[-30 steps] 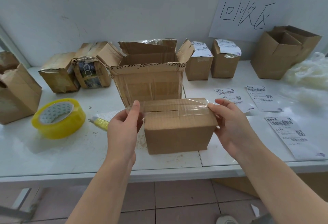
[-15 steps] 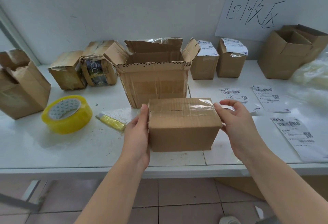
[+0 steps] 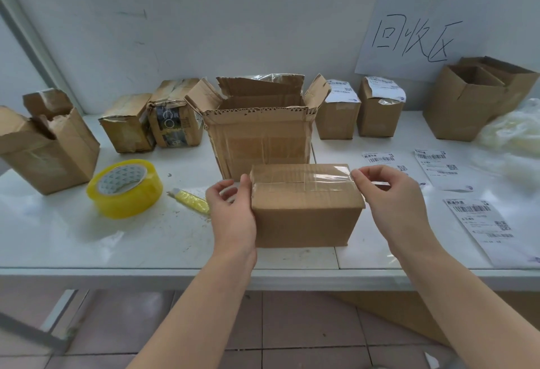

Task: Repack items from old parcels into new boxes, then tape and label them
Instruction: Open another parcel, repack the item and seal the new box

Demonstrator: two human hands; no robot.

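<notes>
The small sealed box (image 3: pixel 304 216) is set on the worktop (image 3: pixel 163 240) near its front edge, just in front of the larger open carton (image 3: pixel 260 140). Its long axis runs left to right, so one short end is presented to each hand. The left hand (image 3: pixel 230 210) is laid against the left end, thumb up at the top edge, the other fingers loosely curled away from the cardboard and holding nothing. The right hand (image 3: pixel 391 196) is held at the top right corner, where the end of the clear tape strip (image 3: pixel 301 177) appears to be pinched between thumb and forefinger. The strip is laid along the box's long axis, so the pressing-down of its free end over the right face is judged to fall to the right hand. The printed labels (image 3: pixel 485 225) are spread to the right, nearer that same hand, and the yellow tape roll (image 3: pixel 125 187) is seen well apart on the left
</notes>
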